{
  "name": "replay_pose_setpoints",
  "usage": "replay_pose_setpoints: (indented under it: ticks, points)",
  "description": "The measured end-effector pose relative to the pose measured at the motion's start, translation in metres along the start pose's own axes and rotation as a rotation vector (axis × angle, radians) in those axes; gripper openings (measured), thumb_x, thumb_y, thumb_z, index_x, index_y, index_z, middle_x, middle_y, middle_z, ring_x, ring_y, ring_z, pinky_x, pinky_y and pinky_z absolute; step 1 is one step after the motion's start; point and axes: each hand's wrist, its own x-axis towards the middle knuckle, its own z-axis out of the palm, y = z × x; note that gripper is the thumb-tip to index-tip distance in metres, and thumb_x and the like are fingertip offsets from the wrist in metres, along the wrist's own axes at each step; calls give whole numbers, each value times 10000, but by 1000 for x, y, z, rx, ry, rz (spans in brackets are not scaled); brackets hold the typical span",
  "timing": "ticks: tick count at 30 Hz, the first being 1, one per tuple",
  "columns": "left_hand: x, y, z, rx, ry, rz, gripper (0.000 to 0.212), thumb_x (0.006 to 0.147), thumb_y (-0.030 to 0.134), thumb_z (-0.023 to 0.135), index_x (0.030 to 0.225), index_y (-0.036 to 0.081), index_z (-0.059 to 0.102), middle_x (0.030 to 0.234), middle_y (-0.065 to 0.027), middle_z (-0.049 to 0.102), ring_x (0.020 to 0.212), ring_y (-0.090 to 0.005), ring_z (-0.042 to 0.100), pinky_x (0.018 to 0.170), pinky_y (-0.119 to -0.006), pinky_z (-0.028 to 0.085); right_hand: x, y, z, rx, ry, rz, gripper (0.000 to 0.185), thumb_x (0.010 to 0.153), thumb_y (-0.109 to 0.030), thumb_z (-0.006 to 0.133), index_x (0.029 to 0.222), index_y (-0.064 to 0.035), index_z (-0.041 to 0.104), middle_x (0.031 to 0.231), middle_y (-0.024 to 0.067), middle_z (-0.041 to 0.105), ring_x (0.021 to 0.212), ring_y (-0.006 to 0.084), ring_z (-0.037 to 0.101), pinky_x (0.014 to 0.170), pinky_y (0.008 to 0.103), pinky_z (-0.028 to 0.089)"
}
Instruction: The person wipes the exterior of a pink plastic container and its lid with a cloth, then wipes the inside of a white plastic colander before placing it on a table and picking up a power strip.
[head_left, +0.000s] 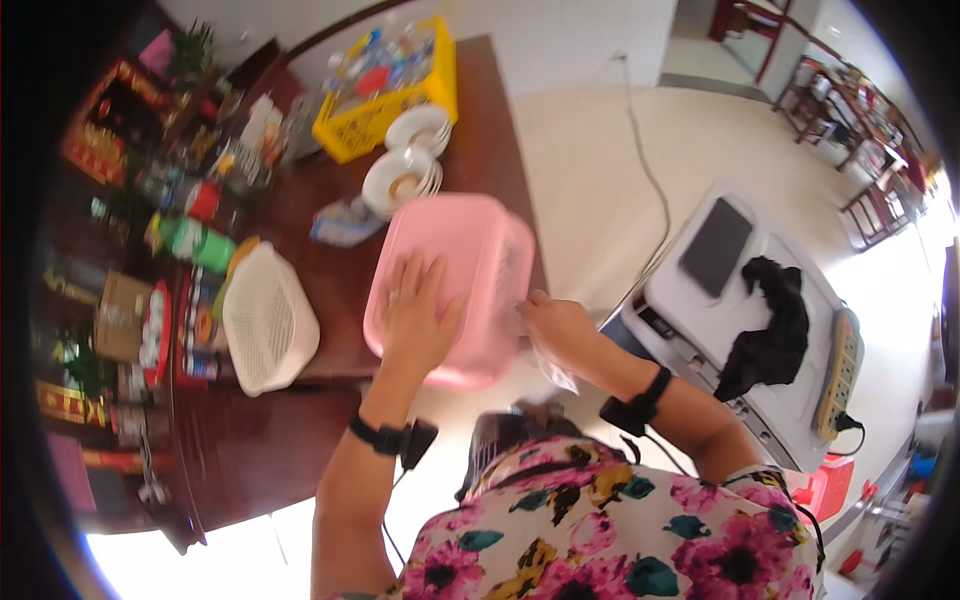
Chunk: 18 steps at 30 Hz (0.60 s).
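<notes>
A pink plastic basket (450, 225) stands tilted at the near edge of the dark wooden table (487, 120), one broad smooth face towards me. My left hand (416, 307) lies flat on that face with the fingers spread. At the basket's right side is my right hand (551, 322), its fingers curled round a thin whitish cloth or wipe (555, 369) that hangs below it and looks blurred. The fingertips are close to the basket's side; whether they touch it I cannot tell. Both wrists wear black straps with small devices.
Stacked white bowls (401, 180), a yellow crate (349, 135) of small items and a cream strainer basket (270, 322) share the table. On the right stands a white appliance (780, 247) bearing a black cloth (772, 330) and a power strip (838, 375). A cable (646, 165) crosses the floor.
</notes>
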Motion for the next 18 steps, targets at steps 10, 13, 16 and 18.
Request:
replay_pose_setpoints:
  ticks: [10,13,16,18]
  points:
    - [5,7,-6,-22,-75,-49,608,908,371,605,1455,152,457,1562,-154,340,1469,-378,253,1171,-569,188,60,31,20,181,228,288,312,849,4,526,1152,53,468,1048,268,604,879,452,659,732,538,537]
    - [-8,1,-6,-28,-65,-100,603,910,371,602,1453,149,459,1563,-156,335,1471,-377,250,1170,-572,185,21,-8,14,216,51,196,423,858,-20,522,1254,74,404,1109,317,561,875,460,654,727,536,532]
    - [-9,3,-7,-37,-57,-109,607,912,378,597,1454,144,455,1562,-148,341,1468,-387,252,1166,-581,188,-12,-24,12,239,-53,89,448,891,-94,519,1299,53,406,1180,292,535,931,458,638,754,518,532]
    - [-10,1,-1,-39,-35,-106,623,911,394,595,1457,133,447,1552,-188,340,1464,-403,253,1164,-586,189,-14,-24,21,259,-132,146,440,930,-191,534,1309,16,451,1271,218,517,1039,443,614,800,484,534]
